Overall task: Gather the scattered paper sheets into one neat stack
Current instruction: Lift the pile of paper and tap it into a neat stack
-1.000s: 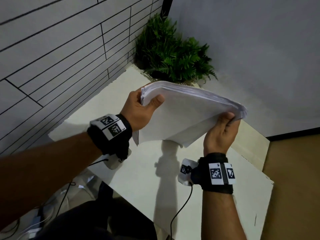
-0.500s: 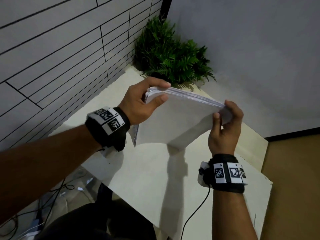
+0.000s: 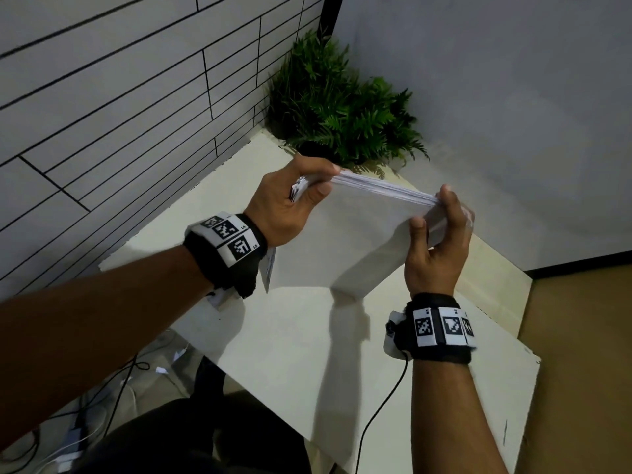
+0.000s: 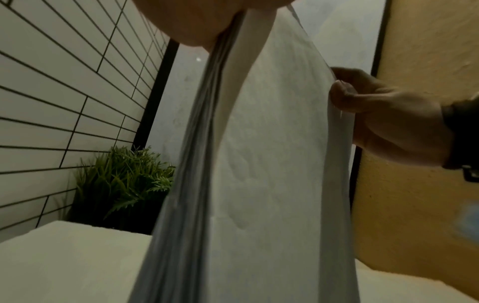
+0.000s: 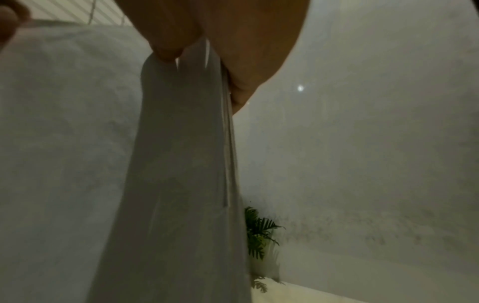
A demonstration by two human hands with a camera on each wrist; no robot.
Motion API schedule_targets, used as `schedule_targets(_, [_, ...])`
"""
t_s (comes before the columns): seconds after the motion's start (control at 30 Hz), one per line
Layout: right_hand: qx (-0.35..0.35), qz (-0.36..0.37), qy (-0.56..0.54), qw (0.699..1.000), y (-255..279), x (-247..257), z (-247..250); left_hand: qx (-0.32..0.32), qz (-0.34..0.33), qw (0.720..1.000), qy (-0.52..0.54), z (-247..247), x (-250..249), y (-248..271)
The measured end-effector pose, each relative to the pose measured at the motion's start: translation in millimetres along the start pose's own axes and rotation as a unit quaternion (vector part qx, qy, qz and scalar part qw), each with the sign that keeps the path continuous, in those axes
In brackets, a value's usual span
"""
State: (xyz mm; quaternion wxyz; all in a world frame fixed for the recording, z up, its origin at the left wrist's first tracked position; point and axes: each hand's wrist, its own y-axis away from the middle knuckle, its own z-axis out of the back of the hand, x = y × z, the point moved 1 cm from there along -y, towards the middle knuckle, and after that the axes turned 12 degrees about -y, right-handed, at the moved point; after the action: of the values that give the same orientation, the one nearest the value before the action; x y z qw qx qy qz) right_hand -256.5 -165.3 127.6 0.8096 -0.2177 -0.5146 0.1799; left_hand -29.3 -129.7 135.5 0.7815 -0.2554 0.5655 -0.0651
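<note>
A thick stack of white paper sheets (image 3: 349, 234) stands nearly upright on its lower edge above the white table (image 3: 307, 371). My left hand (image 3: 290, 203) grips the stack's upper left corner, thumb on the near face and fingers over the top. At the upper right corner, my right hand (image 3: 437, 230) pinches the sheets between thumb and fingers. The left wrist view shows the stack (image 4: 259, 174) edge-on with the right hand (image 4: 383, 114) at its far side. In the right wrist view the stack (image 5: 181, 184) hangs down from the right hand's fingers (image 5: 171, 41). Whether the lower edge touches the table is hidden.
A green potted fern (image 3: 342, 111) fills the table's far corner, just behind the stack. A tiled wall (image 3: 119, 97) runs along the left and a plain grey wall (image 3: 513, 114) at the back. Cables (image 3: 102, 405) lie on the floor, left of the table.
The stack has swung from lying tilted and fanned to standing almost upright, with its sheets squared together. Both hands turned their grips toward the top corners; the right hand rose.
</note>
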Motion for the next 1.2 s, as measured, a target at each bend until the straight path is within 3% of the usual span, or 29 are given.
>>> schedule_targets(0.2, [0.05,0.019,0.028,0.998,1.9,3.3,4.5,0.001,0.036,0.999,-0.033,6.3,4.3,0.2])
schedule_targets(0.37, [-0.024,-0.032,-0.044,0.998,3.0,5.6,-3.7,-0.018,0.072,0.997,-0.031,7.8,3.5,5.8])
schedule_targets(0.47, [-0.083,-0.042,-0.058,0.994,6.7,9.7,-11.2,0.003,0.145,0.989,-0.041,0.6,7.2,13.9])
schedule_targets(0.53, [-0.122,-0.049,-0.065,0.989,4.9,15.6,-16.0,-0.019,0.191,0.981,-0.025,-4.2,4.2,15.0])
schedule_targets(0.67, [-0.196,-0.036,-0.117,0.973,-5.5,38.1,-21.4,-0.062,0.161,0.985,-0.025,-8.8,-15.9,9.1])
schedule_targets(0.8, [-0.206,-0.004,-0.134,0.969,-1.3,46.6,-20.1,-0.077,0.128,0.988,-0.038,-8.8,-27.2,18.5])
schedule_targets(0.93, [-0.161,-0.101,-0.117,0.975,24.8,27.2,-18.6,-0.038,0.194,0.98,-0.031,-7.5,-6.2,39.8])
schedule_targets(1.1, [-0.035,-0.328,-0.138,0.934,44.8,-8.4,-11.2,-0.009,0.222,0.975,-0.02,-8.9,-2.1,36.2])
schedule_targets(1.2, [-0.04,-0.343,-0.12,0.931,39.3,-11.5,-10.0,-0.009,0.218,0.976,0.003,-9.0,-3.2,26.5])
